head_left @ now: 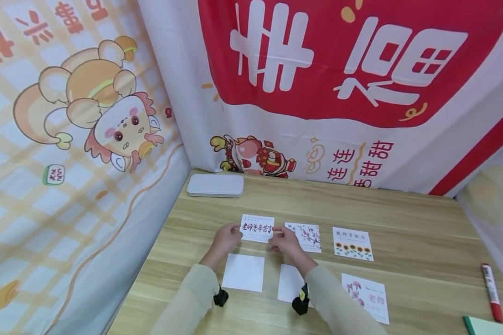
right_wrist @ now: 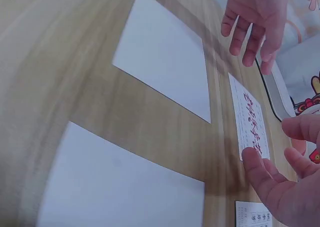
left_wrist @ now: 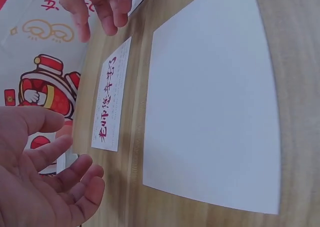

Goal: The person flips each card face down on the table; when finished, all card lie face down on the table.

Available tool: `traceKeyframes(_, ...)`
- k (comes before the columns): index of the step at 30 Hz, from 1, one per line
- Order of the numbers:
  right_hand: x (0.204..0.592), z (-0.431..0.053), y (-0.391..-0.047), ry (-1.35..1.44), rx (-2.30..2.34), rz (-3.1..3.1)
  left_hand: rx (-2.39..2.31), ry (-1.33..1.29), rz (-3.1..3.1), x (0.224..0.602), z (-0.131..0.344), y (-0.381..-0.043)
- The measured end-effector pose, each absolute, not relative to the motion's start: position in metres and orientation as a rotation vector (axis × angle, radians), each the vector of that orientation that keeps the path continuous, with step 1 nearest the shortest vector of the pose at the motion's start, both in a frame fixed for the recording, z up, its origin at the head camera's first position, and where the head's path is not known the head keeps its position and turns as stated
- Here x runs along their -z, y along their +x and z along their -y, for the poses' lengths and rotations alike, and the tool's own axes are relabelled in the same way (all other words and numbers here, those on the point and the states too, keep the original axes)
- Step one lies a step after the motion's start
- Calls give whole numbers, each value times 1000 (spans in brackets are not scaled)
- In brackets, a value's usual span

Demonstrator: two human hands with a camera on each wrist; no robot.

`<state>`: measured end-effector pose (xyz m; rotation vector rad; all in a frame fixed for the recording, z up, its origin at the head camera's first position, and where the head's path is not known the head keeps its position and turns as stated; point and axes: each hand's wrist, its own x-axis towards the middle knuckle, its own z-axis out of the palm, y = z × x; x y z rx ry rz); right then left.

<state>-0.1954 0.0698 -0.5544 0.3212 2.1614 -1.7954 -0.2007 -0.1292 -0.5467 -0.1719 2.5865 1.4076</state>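
Observation:
A small card with dark red handwriting [head_left: 257, 222] lies on the wooden table, in the back row of cards. My left hand [head_left: 227, 238] is at its left edge and my right hand [head_left: 286, 242] at its right edge. Both wrist views show the fingers spread and loosely bent, with nothing held between them. In the right wrist view, the right fingertips overlap the lettered card [right_wrist: 250, 119]. Nearer to me, below the hands, are two blank white cards [head_left: 243, 273]; the right sleeve and wrist camera partly cover the second blank card [head_left: 288, 279].
Right of the lettered card lie a blossom-branch card [head_left: 303, 232], a sunflower card [head_left: 353, 239] and a pink-flower card [head_left: 377, 298]. A white flat case [head_left: 215, 184] sits at the back left. Far right are a red marker [head_left: 492, 291] and a green-edged item [head_left: 494, 325]. Printed curtains [head_left: 184, 93] border the table.

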Motion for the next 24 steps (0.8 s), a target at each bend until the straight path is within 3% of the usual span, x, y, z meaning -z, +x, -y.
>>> traceKeyframes(9, 553, -64, -213, 312, 1725, -2232, -1401, -102, -2596, 547, 120, -226)
traceKeyframes(24, 560, -57, -224, 400, 1652, -2237, -1464, -225, -2623, 559, 112, -234)
